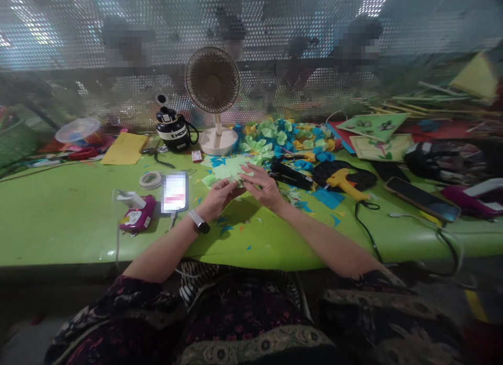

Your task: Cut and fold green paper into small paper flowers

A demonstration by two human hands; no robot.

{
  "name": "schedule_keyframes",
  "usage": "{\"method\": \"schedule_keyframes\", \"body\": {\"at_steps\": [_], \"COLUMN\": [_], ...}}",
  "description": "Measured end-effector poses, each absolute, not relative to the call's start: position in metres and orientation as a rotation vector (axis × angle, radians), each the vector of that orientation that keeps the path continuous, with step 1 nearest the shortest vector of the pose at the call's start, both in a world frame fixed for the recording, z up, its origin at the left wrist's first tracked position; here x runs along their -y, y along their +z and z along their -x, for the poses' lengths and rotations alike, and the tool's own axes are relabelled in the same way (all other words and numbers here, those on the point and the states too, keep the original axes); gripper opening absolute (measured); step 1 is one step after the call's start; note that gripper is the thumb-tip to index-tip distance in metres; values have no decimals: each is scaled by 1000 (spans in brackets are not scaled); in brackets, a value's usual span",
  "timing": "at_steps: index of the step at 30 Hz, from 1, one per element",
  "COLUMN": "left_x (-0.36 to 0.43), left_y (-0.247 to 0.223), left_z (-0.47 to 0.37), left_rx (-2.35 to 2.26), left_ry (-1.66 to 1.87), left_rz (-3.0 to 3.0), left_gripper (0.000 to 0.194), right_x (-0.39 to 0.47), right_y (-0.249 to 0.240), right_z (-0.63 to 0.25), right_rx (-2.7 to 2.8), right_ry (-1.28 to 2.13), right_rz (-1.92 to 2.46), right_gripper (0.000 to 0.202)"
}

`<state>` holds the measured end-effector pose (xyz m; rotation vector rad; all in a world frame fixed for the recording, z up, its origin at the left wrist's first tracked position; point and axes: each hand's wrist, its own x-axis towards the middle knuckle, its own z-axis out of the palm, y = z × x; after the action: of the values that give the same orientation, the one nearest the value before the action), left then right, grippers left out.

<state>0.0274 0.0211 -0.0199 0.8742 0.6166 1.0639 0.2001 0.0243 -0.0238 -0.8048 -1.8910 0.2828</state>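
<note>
Green paper (237, 179) sits pinched in left fingers (223, 185) — right fingers (254, 175) (loosely spread) beside it.

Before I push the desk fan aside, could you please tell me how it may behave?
The desk fan may tip if pushed high, since its broad round head stands on a thin neck. Pushed low, it would probably slide rather than roll, because its wide, low base sits on the table.
</note>
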Motion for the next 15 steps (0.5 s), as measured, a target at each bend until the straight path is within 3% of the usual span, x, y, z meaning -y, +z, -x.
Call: {"method": "schedule_keyframes", "body": {"at_steps": [15], "left_x": [-28], "left_y": [-21], "left_z": [-23], "left_rx": [-747], "left_ry": [1108], "left_rz": [-799], "left_gripper": [15], "right_x": [-19], "right_y": [-23], "right_z": [-199], "right_rx": [2229], "right_ry": [13], "right_rz": [871], "right_gripper": [45]}}
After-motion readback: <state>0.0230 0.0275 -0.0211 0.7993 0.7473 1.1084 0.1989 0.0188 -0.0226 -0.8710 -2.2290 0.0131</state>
